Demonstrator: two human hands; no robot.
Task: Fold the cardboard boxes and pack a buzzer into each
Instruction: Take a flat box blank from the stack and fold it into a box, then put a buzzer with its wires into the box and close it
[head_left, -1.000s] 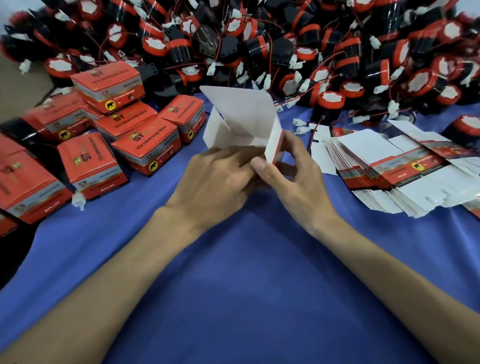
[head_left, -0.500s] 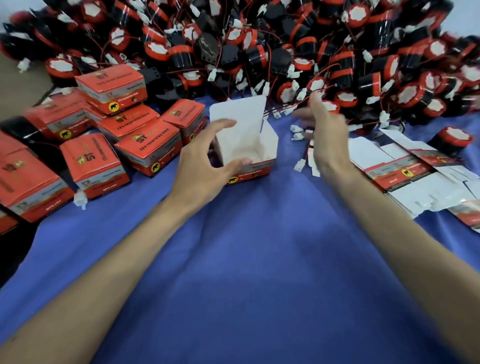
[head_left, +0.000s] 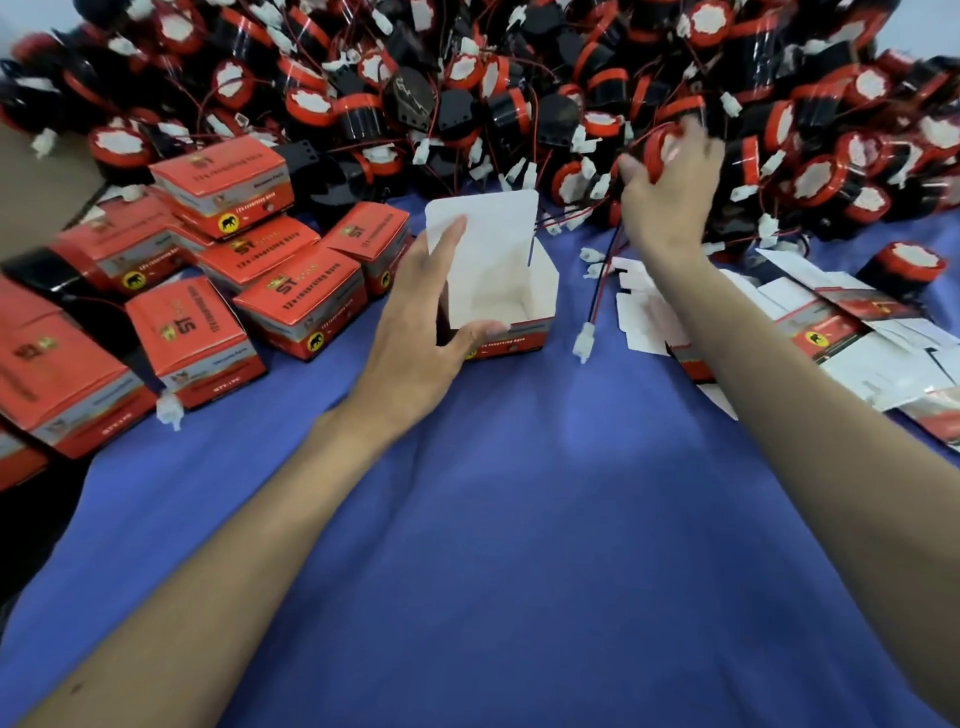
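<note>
Far left, finished boxes (head_left: 296, 306) are sitting closed in a loose heap, parked clear of the working spot. Next, the left hand (head_left: 415, 332) is bracing the open box (head_left: 498, 291): the fingers are lying straight along its left wall and the thumb is resting on the near rim. That is a steadying touch rather than a grip, most likely so the light cardboard is not sliding on the blue surface (head_left: 493, 519). The box is standing upright with its lid flap raised at the back and its white inside empty, waiting for its load.

Just right of it a wire (head_left: 597, 291) is trailing down to a white plug. Whether it belongs to the piece being picked I cannot tell.

Further right, the right hand (head_left: 670, 192) is reaching into the big pile (head_left: 467, 93), fingers curling round one red-rimmed buzzer (head_left: 657, 153). The blur is hiding whether it is lifting free. Far right, flat cardboard blanks (head_left: 841, 332) are lying fanned out, within easy reach for the next fold.
</note>
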